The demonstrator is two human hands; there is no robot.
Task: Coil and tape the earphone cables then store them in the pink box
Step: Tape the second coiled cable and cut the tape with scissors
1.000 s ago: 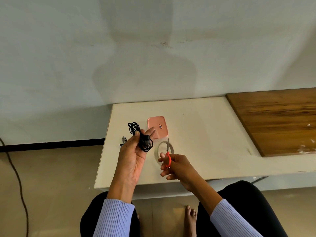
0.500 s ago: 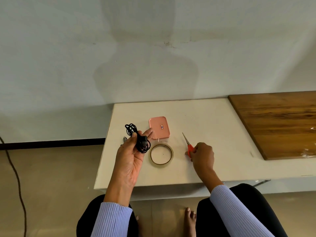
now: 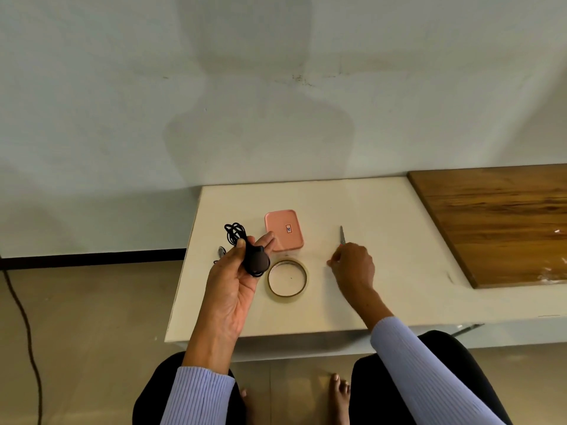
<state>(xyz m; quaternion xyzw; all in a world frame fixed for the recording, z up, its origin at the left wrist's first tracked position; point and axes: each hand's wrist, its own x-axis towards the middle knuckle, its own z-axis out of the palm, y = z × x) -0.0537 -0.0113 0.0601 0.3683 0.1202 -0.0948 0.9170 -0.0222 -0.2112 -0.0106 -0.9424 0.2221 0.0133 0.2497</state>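
Head view, and I am noting first what is escaping me: the right hand (image 3: 352,265) is lying knuckles-up over the scissors (image 3: 342,235), hiding the handles, so only the thin blade is poking out beyond the fingers toward the wall; the fingers are looking curled down, but I cannot tell whether they are gripping the handles or merely resting on them. A small greyish object (image 3: 220,251) is peeking out at the table's left edge behind the left hand (image 3: 236,280); too little is showing to name it. The left hand is raised palm-up over the table's near left part, thumb and fingers pinching a coiled bundle of black earphone cable (image 3: 248,253), with loose loops sticking up past the thumb. I cannot make out any tape on the bundle. The pink box (image 3: 283,230) is sitting closed on the white table (image 3: 399,240), just beyond the left fingertips, a small label on its lid too blurred to read. A tape roll (image 3: 287,277) is lying flat between the two hands, just nearer me than the box. A wooden board (image 3: 503,222) is covering the table's right end, cut off by the frame. A dark cord (image 3: 21,317) is trailing across the floor at far left. My own view of the knees and bare feet is getting clipped at the bottom.
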